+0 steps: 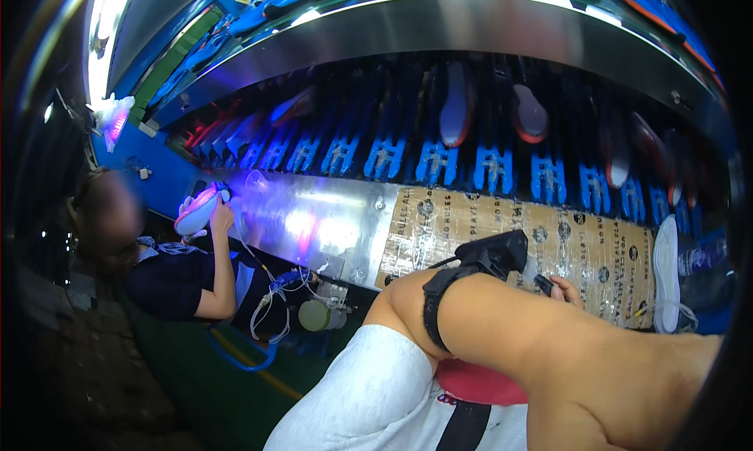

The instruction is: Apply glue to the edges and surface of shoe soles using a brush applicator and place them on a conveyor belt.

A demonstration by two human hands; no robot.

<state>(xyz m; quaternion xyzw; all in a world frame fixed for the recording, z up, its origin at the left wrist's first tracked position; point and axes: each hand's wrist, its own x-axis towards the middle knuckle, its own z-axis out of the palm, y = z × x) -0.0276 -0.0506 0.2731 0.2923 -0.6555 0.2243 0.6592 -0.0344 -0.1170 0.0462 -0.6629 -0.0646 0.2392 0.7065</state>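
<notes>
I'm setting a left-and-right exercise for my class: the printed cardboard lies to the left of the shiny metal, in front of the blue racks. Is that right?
Not quite: the head view shows the cardboard to the right of the metal, in front of the blue racks.

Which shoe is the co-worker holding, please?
The leftmost shoe, pale-soled, gripped in the co-worker's hand; no visible hand touches the others.

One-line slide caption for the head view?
Fingers at a small black object above printed cardboard, footwear racked beyond; at left, a co-worker holds a shoe.
</notes>
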